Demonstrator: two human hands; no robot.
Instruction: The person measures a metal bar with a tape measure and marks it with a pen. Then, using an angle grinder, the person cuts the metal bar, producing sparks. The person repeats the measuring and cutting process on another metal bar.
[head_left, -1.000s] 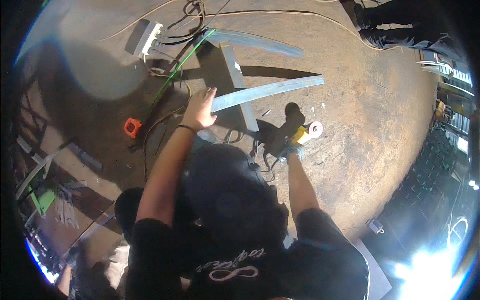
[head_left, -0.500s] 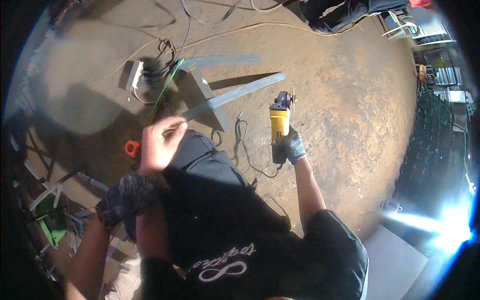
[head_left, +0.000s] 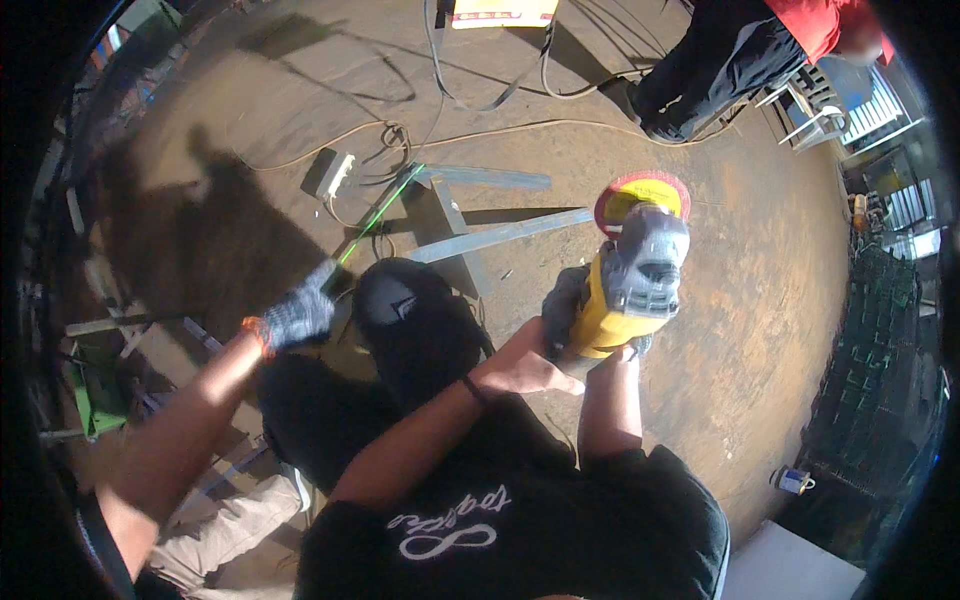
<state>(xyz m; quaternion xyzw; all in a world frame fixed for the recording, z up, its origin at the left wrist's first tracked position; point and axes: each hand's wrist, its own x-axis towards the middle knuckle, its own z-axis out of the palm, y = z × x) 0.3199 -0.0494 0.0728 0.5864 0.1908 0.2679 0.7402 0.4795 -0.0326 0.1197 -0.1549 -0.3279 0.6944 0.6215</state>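
Note:
My right hand (head_left: 642, 346), in a grey glove, grips a yellow and grey angle grinder (head_left: 600, 318), raised before my body. Its disc (head_left: 648, 186), with a yellow centre and a red rim, points away from me. My bare left hand (head_left: 522, 365) has come against the rear of the grinder, thumb stretched beneath it; its fingers are hidden. Dark glove fabric (head_left: 566, 308) shows at the tool's left side, and I cannot tell which hand wears it. Beyond lie long grey metal bars (head_left: 500, 236), one resting across a flat metal piece (head_left: 450, 225).
A co-worker's gloved hand (head_left: 300, 312) reaches in from the left beside a thin green strip (head_left: 380, 210). A white power strip (head_left: 340, 175) and cables lie behind. Another person (head_left: 710, 60) bends at the upper right. A mug (head_left: 795, 481) stands at the right.
The grinder has come nearer and turned, showing its disc face. My left hand has moved right to it. The co-worker's hand has moved forward, and my view takes in more of the far floor.

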